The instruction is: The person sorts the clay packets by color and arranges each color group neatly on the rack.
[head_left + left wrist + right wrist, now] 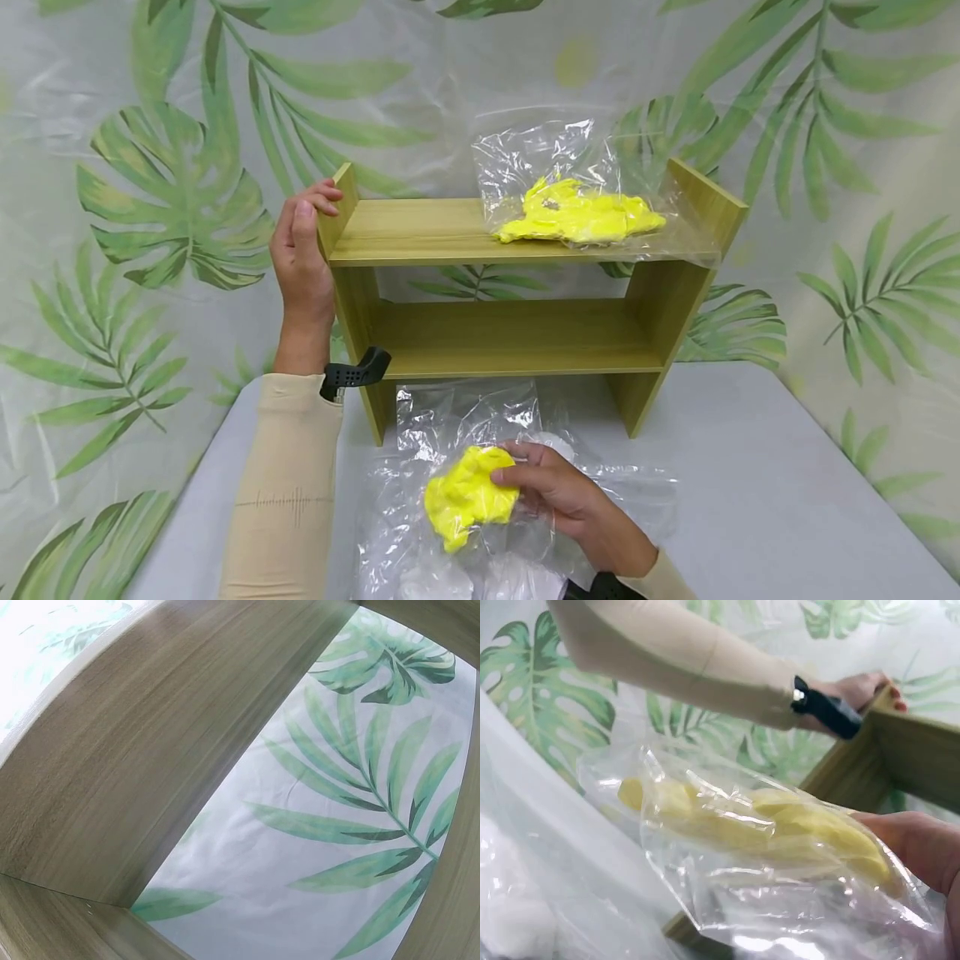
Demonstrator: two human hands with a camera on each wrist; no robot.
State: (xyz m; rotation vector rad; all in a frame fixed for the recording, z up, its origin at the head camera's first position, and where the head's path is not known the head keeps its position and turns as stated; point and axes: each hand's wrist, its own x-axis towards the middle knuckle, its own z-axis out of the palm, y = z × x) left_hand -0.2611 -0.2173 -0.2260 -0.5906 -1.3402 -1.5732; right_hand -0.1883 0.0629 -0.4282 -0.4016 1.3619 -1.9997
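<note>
A small two-tier wooden shelf [517, 333] stands on the table. At its upper left corner my left hand [303, 258] holds the side panel [832, 769], fingers bent over the edge. Low in front of the shelf, my right hand [562, 500] pinches a clear plastic bag with a yellow clay-like lump [468, 496] inside, thumb on the near side. The right wrist view shows that bag [705, 892] up close, wrinkled and shiny. Another clear bag with a yellow lump [577, 212] lies on the right of the top board. Only shelf boards [150, 735] and the backdrop appear in the left wrist view.
More clear bags with white lumps [435, 579] lie at the table's front, below my right hand. The light grey table [750, 500] extends to both sides. Behind the shelf hangs a leaf-print cloth [450, 75]. The lower shelf board [517, 333] spans the two side panels.
</note>
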